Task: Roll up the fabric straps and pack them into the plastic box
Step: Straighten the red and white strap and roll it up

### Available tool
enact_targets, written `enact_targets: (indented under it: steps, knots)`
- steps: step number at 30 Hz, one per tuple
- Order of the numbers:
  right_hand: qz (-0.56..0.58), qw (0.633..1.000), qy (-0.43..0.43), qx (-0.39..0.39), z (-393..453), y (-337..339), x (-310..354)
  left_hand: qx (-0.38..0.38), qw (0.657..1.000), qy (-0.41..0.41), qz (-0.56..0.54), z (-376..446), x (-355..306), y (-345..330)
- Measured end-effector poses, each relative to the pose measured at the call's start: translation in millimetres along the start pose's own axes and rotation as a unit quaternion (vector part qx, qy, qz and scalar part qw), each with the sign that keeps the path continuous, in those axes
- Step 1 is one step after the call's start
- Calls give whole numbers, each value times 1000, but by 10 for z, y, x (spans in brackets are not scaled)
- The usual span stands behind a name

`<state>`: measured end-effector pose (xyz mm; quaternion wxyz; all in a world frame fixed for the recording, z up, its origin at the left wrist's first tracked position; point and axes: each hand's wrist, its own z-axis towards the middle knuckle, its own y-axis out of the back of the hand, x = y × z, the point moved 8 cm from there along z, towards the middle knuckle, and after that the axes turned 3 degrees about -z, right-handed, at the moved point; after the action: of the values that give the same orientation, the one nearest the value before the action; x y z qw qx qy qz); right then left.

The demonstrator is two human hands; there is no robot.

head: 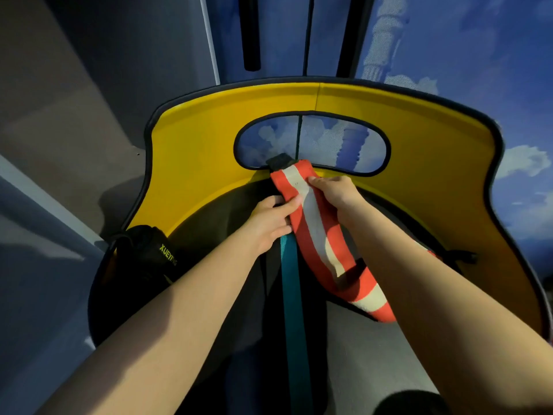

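The orange-and-white strap [311, 232] runs from the yellow panel's [209, 151] oval cutout down toward the person. Right hand [336, 191] pinches its far end; left hand [269, 220] clamps its edge just below, beside a teal strap [291, 283]. No box visible.

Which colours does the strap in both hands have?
Orange-red with a cream stripe along the strap; seen in the head view.

Both bare forearms are stretched forward. The left hand [270, 218] is curled, with the thumb laid on top. The right hand [336, 191] is bent down at the wrist, fingers closed.
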<state>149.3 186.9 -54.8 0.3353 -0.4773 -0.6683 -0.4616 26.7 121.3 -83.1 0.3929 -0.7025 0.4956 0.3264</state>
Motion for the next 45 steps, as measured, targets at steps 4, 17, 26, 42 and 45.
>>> enact_targets:
  steps: [4, 17, 26, 42, 45]
  knots:
    - [1, 1000, 12, -3, 86, -32, 61, 20, 994, -7, 107, 6, 92, -68]
    - [-205, 937, 38, 279, -497, -41, -531, -96, 991, -60, 75, 76, -104, 238]
    - [-122, 981, -6, 149, -565, 24, -609, -134, 973, -29, 185, -326, 99, 355]
    - [-397, 893, 41, 206, -1241, 157, -564, -102, 991, -28, 81, -769, 355, 196]
    - [-398, 894, 34, 205, -1419, 190, -668, -112, 992, -29, 43, -789, 400, 209]
